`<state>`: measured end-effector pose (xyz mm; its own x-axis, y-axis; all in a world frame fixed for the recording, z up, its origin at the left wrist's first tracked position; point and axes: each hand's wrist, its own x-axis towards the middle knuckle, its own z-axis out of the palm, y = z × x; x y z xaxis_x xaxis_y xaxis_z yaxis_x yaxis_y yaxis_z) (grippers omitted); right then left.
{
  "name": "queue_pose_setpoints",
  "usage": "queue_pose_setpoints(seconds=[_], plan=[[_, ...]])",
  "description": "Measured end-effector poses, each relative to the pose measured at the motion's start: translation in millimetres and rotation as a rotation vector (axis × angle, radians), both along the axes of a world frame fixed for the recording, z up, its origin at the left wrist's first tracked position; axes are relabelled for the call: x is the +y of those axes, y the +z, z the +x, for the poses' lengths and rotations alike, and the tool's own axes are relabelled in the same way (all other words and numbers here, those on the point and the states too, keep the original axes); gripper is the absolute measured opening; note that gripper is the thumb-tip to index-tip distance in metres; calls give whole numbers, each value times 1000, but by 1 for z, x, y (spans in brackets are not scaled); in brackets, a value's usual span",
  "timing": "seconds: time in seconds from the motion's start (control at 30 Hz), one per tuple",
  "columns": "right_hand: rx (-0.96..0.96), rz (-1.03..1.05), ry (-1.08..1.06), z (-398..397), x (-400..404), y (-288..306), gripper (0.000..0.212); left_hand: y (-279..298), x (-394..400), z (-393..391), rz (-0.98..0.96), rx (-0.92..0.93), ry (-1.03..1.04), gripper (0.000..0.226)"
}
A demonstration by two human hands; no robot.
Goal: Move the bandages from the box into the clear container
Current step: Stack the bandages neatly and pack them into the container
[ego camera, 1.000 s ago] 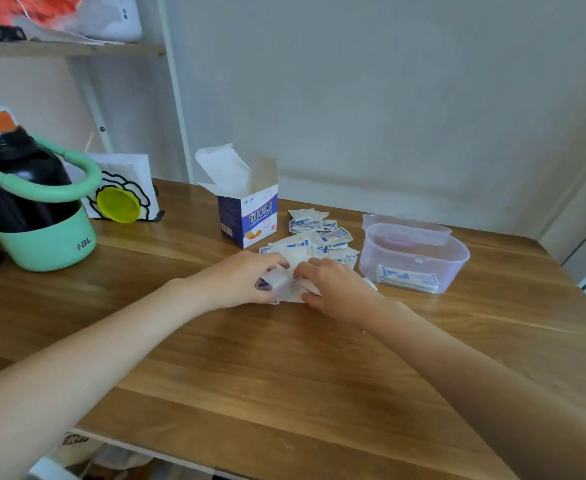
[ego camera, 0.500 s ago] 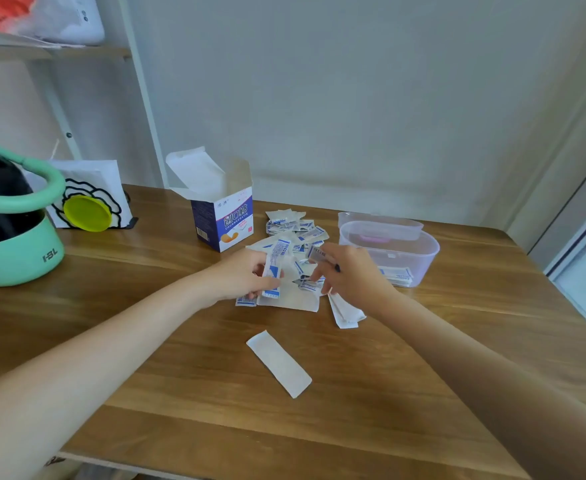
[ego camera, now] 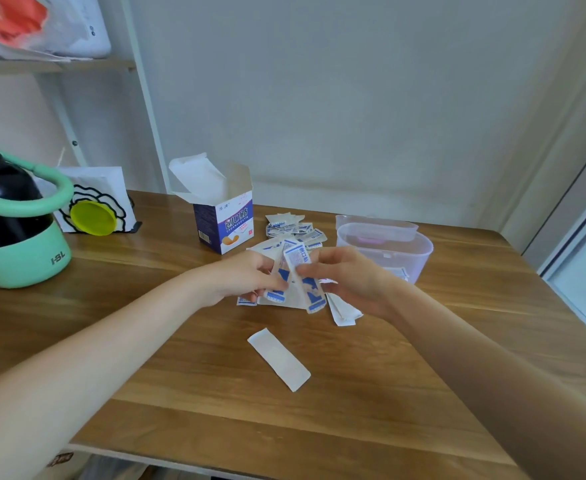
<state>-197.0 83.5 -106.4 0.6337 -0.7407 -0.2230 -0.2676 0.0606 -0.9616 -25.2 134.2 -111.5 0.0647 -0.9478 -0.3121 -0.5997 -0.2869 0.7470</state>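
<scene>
The open purple-and-white bandage box (ego camera: 225, 223) stands at the back of the wooden table. Right of it sits the clear container (ego camera: 419, 254), with a few bandages inside. A loose pile of blue-and-white wrapped bandages (ego camera: 293, 228) lies between the two. My left hand (ego camera: 246, 278) and my right hand (ego camera: 350, 275) meet above the table, both pinching a small bunch of wrapped bandages (ego camera: 296, 268) held upright. More white wrappers (ego camera: 343, 311) lie under my hands. One bandage lies white side up (ego camera: 279, 358) nearer to me.
A clear lid (ego camera: 376, 225) leans behind the container. At the left stand a green-and-black jug (ego camera: 18, 233) and a white card holder with a yellow disc (ego camera: 92, 216). A shelf post rises behind the box. The table's right edge runs beside a door frame.
My hands lifted from the pile on the table and now hold several bandages upright between them. A single white bandage came to lie on the table nearer to me. The camera view shifted right.
</scene>
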Motion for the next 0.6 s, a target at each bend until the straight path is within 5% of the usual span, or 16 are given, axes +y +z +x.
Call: queue_pose_setpoints(seconds=[0.23, 0.37, 0.47, 0.53, 0.6], plan=[[-132, 92, -83, 3, 2, 0, 11, 11, 14, -6, 48, 96, -153, 19], [68, -164, -109, 6, 12, 2, 18, 16, 16, -12, 147, 141, -215, 21], [23, -210, -185, 5, 14, 2, 35, 18, 17, -10, 109, 190, -126, 21], [38, -248, -136, 0, 17, 4, 41, 19, 20, -8, -7, 98, -103, 13], [318, -519, 46, -4, 21, 6, 36, 20, 24, -10, -131, -133, -150, 6]])
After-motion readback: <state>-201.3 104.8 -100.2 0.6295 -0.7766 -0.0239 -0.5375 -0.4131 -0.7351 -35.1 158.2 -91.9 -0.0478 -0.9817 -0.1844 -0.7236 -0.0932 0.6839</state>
